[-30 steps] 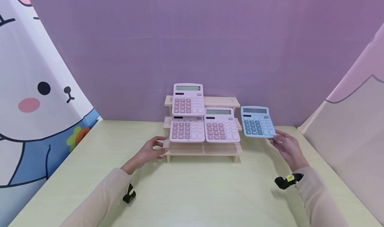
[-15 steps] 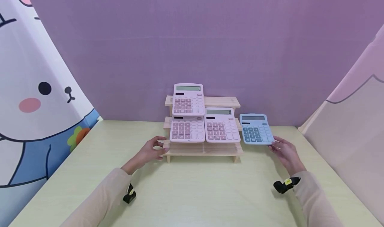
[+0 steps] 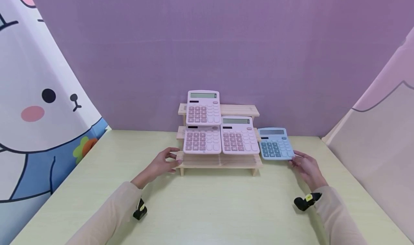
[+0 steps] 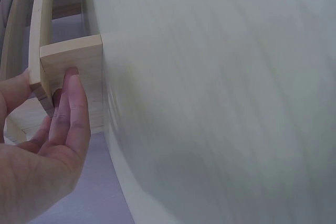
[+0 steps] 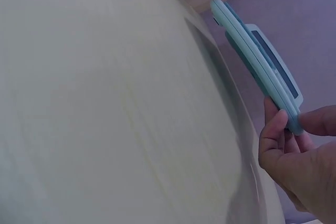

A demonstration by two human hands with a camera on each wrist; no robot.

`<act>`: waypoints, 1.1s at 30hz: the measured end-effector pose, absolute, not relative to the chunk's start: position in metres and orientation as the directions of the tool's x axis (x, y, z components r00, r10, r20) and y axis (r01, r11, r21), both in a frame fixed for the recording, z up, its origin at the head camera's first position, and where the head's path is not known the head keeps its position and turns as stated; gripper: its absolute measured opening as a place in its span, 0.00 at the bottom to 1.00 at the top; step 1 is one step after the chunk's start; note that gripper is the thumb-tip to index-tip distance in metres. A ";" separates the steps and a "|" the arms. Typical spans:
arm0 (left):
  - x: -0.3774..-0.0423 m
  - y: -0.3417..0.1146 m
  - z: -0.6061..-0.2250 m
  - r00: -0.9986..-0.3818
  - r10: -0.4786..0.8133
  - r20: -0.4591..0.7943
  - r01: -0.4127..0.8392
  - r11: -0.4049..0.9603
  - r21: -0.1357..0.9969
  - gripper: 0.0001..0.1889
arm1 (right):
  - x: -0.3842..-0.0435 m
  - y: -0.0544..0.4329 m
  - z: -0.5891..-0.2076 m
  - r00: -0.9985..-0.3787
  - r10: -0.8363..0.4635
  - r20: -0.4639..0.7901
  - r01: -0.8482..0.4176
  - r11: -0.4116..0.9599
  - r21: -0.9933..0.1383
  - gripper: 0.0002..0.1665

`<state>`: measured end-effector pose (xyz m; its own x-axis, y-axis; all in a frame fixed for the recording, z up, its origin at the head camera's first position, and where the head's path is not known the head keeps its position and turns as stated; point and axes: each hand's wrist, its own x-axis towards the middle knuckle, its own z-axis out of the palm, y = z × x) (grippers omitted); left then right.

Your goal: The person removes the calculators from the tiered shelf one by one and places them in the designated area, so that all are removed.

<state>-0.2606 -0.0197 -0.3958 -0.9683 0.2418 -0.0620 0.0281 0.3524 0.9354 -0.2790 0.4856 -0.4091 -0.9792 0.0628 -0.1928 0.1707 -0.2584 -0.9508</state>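
Note:
My right hand (image 3: 307, 169) pinches a light-blue calculator (image 3: 276, 144) by its lower right corner, thumb on top and fingers beneath. In the right wrist view the calculator (image 5: 257, 61) is tilted and held apart from the tabletop, seen edge-on. In the head view it sits just right of a three-tier wooden display rack (image 3: 223, 161), at the rack's right end. My left hand (image 3: 161, 163) grips the left end of the lowest shelf; in the left wrist view its thumb is over the plank and its fingers (image 4: 76, 108) are underneath, near the leg.
Three pink calculators lean on the rack: an upper left one (image 3: 203, 110), one below it (image 3: 202, 140) partly covered by the upper, and one at right (image 3: 240, 137). A purple backdrop (image 3: 207, 50) stands behind the pale table (image 3: 207, 209); printed curtains (image 3: 58, 137) flank it.
My right hand has lowered the blue calculator and moved it slightly left, toward the rack. The left hand stays on the bottom shelf, and the pink calculators have not moved.

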 end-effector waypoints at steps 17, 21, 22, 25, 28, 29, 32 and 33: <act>-0.260 -0.020 -0.396 -0.970 0.233 -0.067 0.021 0.357 0.934 0.30 | -0.281 0.486 -0.417 -0.977 0.068 -0.202 0.178 -0.257 -0.950 0.27; -0.259 -0.020 -0.395 -0.970 0.235 -0.061 0.027 0.352 0.935 0.29 | -0.281 0.487 -0.418 -0.978 0.070 -0.196 0.171 -0.263 -0.950 0.18; -0.259 -0.019 -0.395 -0.970 0.235 -0.059 0.029 0.352 0.936 0.29 | -0.281 0.487 -0.418 -0.978 0.072 -0.196 0.171 -0.265 -0.949 0.16; -0.259 -0.019 -0.394 -0.970 0.235 -0.058 0.029 0.350 0.936 0.29 | -0.281 0.487 -0.419 -0.978 0.071 -0.195 0.170 -0.260 -0.950 0.18; -0.260 -0.019 -0.395 -0.970 0.238 -0.056 0.032 0.351 0.936 0.30 | -0.282 0.487 -0.420 -0.980 0.073 -0.186 0.164 -0.234 -0.958 0.26; -0.260 -0.019 -0.396 -0.970 0.238 -0.056 0.032 0.351 0.936 0.30 | -0.282 0.486 -0.420 -0.981 0.072 -0.181 0.161 -0.223 -0.961 0.28; -0.261 -0.019 -0.397 -0.969 0.240 -0.052 0.036 0.350 0.936 0.30 | -0.283 0.486 -0.422 -0.983 0.077 -0.167 0.150 -0.183 -0.972 0.32; -0.261 -0.019 -0.397 -0.969 0.240 -0.052 0.036 0.349 0.936 0.30 | -0.283 0.486 -0.422 -0.984 0.079 -0.161 0.146 -0.170 -0.975 0.32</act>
